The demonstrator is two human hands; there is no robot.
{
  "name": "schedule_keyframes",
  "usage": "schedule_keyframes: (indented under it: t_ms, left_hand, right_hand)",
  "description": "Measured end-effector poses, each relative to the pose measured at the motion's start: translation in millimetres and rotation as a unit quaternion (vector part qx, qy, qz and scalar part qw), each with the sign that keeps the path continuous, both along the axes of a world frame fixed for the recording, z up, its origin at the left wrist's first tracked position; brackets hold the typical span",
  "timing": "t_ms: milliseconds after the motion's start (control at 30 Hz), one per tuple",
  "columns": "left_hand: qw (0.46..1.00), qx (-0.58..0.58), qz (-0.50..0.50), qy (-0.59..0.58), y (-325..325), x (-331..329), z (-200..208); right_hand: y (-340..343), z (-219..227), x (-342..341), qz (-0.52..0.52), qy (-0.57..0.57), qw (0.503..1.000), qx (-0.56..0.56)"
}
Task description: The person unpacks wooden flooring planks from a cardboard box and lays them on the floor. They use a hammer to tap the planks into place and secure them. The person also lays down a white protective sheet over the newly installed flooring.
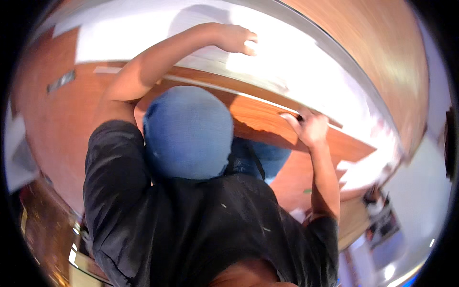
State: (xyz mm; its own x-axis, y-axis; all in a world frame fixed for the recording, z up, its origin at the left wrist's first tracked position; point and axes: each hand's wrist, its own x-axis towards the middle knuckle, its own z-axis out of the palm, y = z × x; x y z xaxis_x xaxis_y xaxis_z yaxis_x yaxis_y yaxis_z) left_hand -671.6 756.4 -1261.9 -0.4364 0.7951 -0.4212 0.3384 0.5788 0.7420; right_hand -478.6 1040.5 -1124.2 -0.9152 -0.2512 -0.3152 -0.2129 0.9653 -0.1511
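Note:
My left hand (236, 39) reaches out over a white sheet-like surface (287, 62), its fingers curled together. A bright white spot shows at the fingertips; glare hides whether it is something held. Below it lies a long reddish-brown wooden board (258, 115) with a thin white strip along its far edge. At the board's right part my right hand (313, 130) grips that edge, fingers bent over it and thumb stretched along the near side. A small dark spot beside the fingers is too blurred to name. My knee in blue jeans (189, 129) covers part of the board's left side.
A wide wood-coloured panel (382, 57) curves beyond the white surface. On the reddish-brown surface at left lies a small grey metallic piece (61, 81). White scraps (358, 174) lie by the board's right end. Blurred items (382, 215) stand at the lower right.

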Motion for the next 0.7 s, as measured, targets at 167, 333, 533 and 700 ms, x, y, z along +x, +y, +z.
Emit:
schedule_keyframes:
  t_ms: [167,333,533,700]
  left_hand:
    - [0.961,-0.044,0.144,0.232,-123.0,46.5,80.7]
    - [0.748,-0.036,0.521,0.409,-230.2,102.3,48.8]
    - [0.494,-0.126,0.795,0.328,-303.2,178.7,-11.7]
    - [0.477,0.132,0.867,0.052,-355.2,170.4,-39.0]
  right_hand:
    - [5.9,-17.2,-44.4,-0.031,-0.02,0.998,-0.043]
    - [-19.6,-55.1,-79.2,-0.079,-0.071,0.985,-0.139]
    - [-55.7,-95.7,-115.5,-0.074,-0.077,0.981,-0.16]
    - [-73.7,-112.0,-119.6,-0.081,-0.079,0.976,-0.187]
